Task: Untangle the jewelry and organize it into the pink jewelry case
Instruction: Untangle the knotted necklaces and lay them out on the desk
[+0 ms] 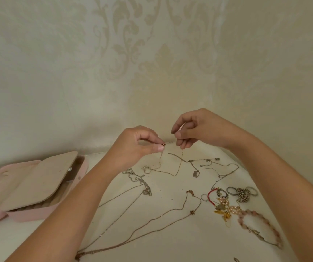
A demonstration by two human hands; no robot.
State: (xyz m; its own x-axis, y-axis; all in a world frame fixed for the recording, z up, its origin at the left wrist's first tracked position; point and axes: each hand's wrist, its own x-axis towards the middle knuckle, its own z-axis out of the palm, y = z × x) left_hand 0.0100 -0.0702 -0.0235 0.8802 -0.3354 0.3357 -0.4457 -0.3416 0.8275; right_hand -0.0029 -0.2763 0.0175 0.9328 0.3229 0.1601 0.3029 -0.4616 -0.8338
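left hand (139, 146), right hand (193, 129), grips pinching chain (173, 174)

We lose the pink jewelry case (29, 217) past the frame's left edge, and its beige flap (38, 182) hides most compartments. A small metal piece (236, 259) is cut off at bottom right.

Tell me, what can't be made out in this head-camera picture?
Head view:
- The pink jewelry case: its beige flap covers most compartments, and the left edge cuts it off.
- The thin chain: its ends vanish where the left hand and right hand pinch it; the clasp is too small to read.
- A small item: cut off by the bottom edge, unidentifiable.
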